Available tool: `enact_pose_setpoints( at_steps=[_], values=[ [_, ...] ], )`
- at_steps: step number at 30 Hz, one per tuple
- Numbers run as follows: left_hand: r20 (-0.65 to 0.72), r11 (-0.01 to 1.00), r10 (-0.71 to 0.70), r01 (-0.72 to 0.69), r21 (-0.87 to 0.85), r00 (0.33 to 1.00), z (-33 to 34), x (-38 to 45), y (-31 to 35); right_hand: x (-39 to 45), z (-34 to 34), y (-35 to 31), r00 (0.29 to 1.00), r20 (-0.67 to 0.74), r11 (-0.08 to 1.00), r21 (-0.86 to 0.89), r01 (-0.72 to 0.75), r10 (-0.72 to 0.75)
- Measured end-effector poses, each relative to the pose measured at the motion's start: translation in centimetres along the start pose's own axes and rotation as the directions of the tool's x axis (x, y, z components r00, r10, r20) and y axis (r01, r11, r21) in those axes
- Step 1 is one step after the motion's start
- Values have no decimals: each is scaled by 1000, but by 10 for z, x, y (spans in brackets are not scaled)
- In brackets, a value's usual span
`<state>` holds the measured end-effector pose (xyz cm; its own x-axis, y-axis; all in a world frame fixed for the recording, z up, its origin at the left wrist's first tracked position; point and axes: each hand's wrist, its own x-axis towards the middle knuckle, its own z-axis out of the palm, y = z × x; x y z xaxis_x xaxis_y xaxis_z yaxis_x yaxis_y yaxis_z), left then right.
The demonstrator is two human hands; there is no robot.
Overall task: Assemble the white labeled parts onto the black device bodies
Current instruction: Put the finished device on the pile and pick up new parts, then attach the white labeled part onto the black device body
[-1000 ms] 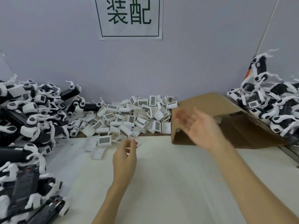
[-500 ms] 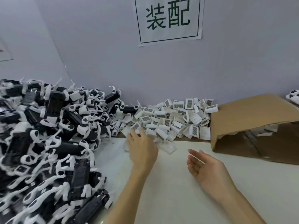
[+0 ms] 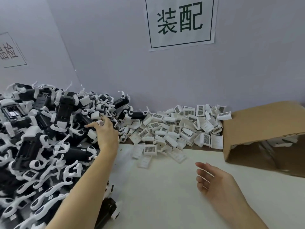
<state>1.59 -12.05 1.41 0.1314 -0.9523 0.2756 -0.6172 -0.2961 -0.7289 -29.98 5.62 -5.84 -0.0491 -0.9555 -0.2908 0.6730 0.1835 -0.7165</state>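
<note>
Reaching into the black device bodies (image 3: 49, 146) heaped along the table's (image 3: 165, 195) left edge, the left hand (image 3: 105, 134) is spread, fingertips touching one (nothing gripped); the right hand (image 3: 212, 180) is kept relaxed, empty.

1. Factory assembly station, by the look of it.
2. Printed sign (image 3: 180, 22) on the grey wall (image 3: 115, 63) reads 装配 (assembly); a second sign (image 3: 9, 50) at left is cut off, probably inspection.
3. Bulk heaps on a white bench (image 3: 165, 195): black device bodies (image 3: 41, 129), white labeled parts (image 3: 181, 129).
4. Open cardboard box (image 3: 264, 126) on its side.
</note>
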Motion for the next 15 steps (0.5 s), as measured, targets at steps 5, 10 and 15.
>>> enact_pose_setpoints(
  at_steps=[5,10,15],
  values=[
    [-153,997,62,-69,-35,986,3,-8,3,2,4,1,1000,-28,1000,-4,4,-4],
    [-289,986,163,-164,22,943,-8,-24,22,2,4,2,999,-53,1000,-15,-3,2],
    [-447,948,282,-319,-8,849,-37,-43,44,2,-2,0,998,-62,1000,-7,-1,1]
  ],
)
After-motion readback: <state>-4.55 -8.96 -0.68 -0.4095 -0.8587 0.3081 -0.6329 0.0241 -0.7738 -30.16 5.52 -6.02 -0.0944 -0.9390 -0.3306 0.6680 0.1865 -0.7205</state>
